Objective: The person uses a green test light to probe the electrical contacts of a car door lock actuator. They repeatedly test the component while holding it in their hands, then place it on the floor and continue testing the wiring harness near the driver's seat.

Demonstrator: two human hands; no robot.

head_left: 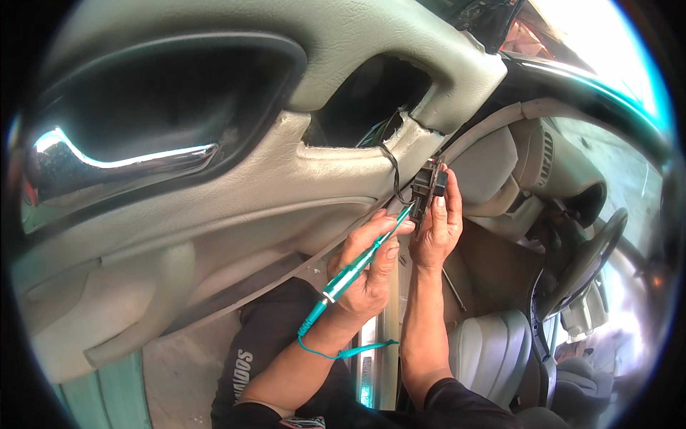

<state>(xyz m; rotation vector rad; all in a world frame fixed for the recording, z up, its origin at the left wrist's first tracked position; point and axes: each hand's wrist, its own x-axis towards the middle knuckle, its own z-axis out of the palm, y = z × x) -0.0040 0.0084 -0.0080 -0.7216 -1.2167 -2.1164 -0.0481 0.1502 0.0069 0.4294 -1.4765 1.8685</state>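
Note:
A teal test-light probe (348,277) is pinched in my left hand (366,293), its fingers closed round the slim body. The tip reaches up to a black switch module (421,191); whether it touches a contact inside is too small to tell. My right hand (436,239) grips that module by its right side and lower end, beside the door armrest. Black wires (394,171) run from the door opening down to the module. A teal cord (321,352) hangs from the probe's rear end and crosses past my left wrist.
The beige door panel (236,204) fills the left, with a chrome inner handle (121,164) and a ragged-edged cutout (343,150) in its armrest. To the right are the car's steering wheel (587,264), a grey seat (491,350) and the dashboard (557,161).

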